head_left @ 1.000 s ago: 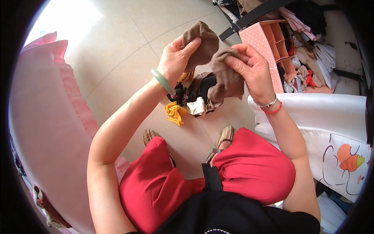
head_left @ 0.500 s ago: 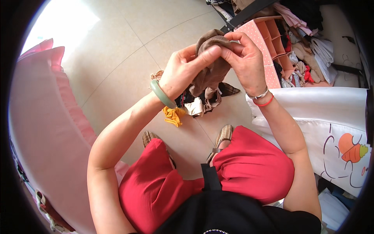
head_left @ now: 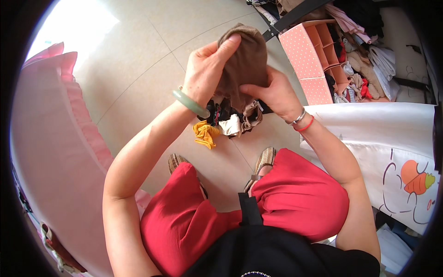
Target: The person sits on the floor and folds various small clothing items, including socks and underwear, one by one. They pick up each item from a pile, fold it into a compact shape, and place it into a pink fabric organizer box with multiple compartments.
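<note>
A soft brown piece of clothing [head_left: 247,57] hangs between my two hands above the floor; its exact kind cannot be made out. My left hand [head_left: 207,69] grips its upper left edge, thumb on top and fingers hidden behind the cloth. Lower on the right side, my right hand [head_left: 272,94] holds the cloth with its thumb across the front, its fingers behind. Beneath the garment lies a small pile of clothes on the tiles: a yellow cloth [head_left: 205,134], a white cloth [head_left: 230,124] and dark pieces, partly covered by the brown fabric.
At the upper right stands a pink dotted organizer box [head_left: 302,60] with compartments, small clothes beside and in it. White fabric with a carrot picture [head_left: 360,124] spreads along the right. A pink ruffled cover [head_left: 60,152] fills the left. My shoes [head_left: 263,166] rest on the tiled floor.
The brown garment was bunched between both hands; now it is spread out taller. My left hand has moved up slightly, and my right hand has come down to the garment's lower right side.
</note>
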### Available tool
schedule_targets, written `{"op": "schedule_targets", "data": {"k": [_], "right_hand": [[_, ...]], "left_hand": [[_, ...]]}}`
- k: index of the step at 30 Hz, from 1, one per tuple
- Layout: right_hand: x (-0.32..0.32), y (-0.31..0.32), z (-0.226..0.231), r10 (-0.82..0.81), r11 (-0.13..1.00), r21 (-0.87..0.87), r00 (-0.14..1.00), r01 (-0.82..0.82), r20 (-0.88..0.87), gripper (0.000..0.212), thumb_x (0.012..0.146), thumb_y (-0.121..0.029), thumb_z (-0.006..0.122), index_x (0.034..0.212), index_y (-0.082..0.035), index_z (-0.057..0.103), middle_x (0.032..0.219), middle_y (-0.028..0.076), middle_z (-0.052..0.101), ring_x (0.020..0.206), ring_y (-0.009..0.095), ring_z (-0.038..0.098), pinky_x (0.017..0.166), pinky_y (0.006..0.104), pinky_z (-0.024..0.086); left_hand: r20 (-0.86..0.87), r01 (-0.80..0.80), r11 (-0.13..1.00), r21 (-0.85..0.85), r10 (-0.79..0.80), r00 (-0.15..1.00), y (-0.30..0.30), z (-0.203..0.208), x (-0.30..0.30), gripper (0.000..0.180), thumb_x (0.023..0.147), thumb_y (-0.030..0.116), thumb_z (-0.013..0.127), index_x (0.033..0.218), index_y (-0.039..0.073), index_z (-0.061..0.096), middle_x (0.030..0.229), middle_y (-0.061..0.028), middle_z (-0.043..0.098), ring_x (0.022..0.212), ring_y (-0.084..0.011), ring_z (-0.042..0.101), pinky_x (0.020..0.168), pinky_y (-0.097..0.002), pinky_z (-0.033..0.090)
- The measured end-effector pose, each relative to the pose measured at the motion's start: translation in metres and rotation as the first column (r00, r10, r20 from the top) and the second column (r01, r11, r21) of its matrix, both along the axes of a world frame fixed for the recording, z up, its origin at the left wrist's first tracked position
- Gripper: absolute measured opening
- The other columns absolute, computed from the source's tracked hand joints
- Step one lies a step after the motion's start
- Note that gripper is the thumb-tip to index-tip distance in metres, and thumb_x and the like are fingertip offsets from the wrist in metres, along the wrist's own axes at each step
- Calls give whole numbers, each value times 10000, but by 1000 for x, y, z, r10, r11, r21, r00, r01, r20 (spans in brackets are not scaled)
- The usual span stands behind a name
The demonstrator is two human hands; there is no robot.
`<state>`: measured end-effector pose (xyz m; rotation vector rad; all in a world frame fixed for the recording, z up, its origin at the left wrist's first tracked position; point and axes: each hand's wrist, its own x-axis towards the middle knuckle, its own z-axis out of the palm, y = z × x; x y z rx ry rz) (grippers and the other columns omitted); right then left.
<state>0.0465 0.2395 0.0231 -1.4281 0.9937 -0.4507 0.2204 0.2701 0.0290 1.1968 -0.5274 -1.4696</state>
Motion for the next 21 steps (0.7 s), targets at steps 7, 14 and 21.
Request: {"op": "schedule_targets", "data": {"k": [7,14,21], "right_hand": [[-4,28,-16,231,967,160,950,-199,-211,382,780,-213,745,1065,15,629,894,75,688,823,123,644,749,278,514],[-5,-5,25,-102,852,-524,974,-20,-203,427,777,-393,743,932,-9,639,802,77,676,731,168,648,683,297,503],[6,-18,33,-147,938,-301,983,173,109,201,856,-194,698,901,-10,628,764,20,656,665,57,580,607,218,479]], "left_hand": [[-98,-55,998,3,55,994,-7,10,12,280,914,300,608,977,34,669,837,-1,673,701,-64,615,602,-200,488],[180,20,980,-199,17,984,-4,-16,9,277,920,224,600,993,-38,651,836,-20,663,749,-39,582,649,-209,501],[330,77,938,-338,42,943,2,-17,-6,263,907,207,624,1039,-20,637,832,-39,670,774,-59,580,683,-227,498]]}}
